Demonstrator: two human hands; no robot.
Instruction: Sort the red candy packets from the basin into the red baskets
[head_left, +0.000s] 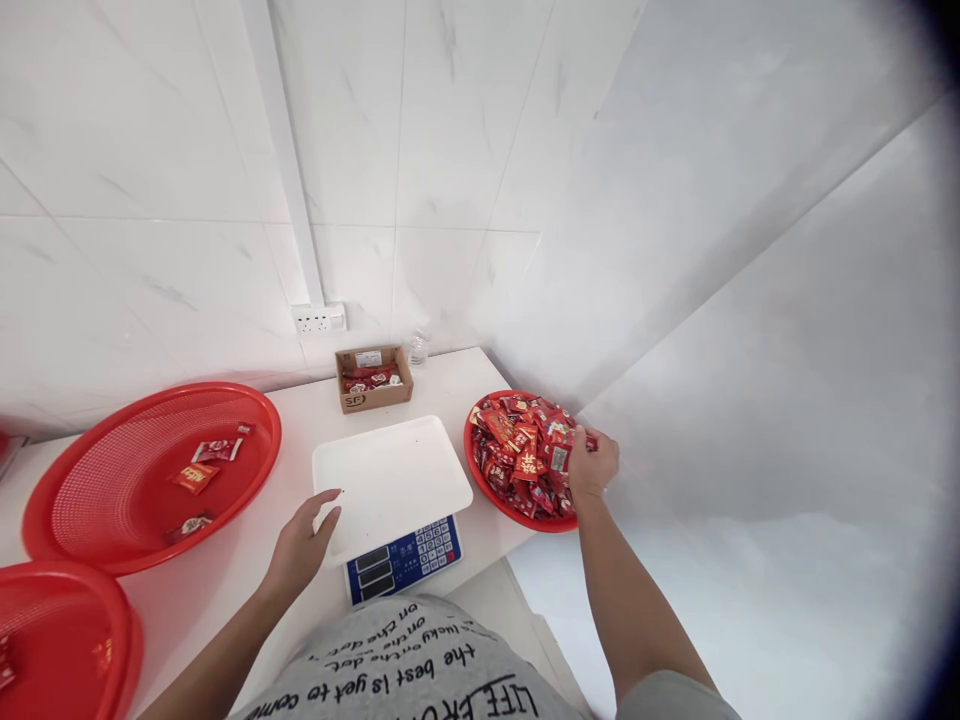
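Note:
My right hand [592, 464] is closed over the right side of a red basket [480, 478] heaped with red snack packets [525, 452], its fingers pinched round a packet. My left hand [301, 545] lies open on the white table, fingers stretched toward the front left corner of a white weighing scale [390, 480]. The scale's pan is bare, and its blue keypad [403, 556] faces me.
A large red mesh basket [112, 500] at left holds three red packets. Another red basket [60, 640] sits at the near left corner. A small cardboard box [373, 378] with packets and a clear bottle [418, 348] stand by the tiled wall.

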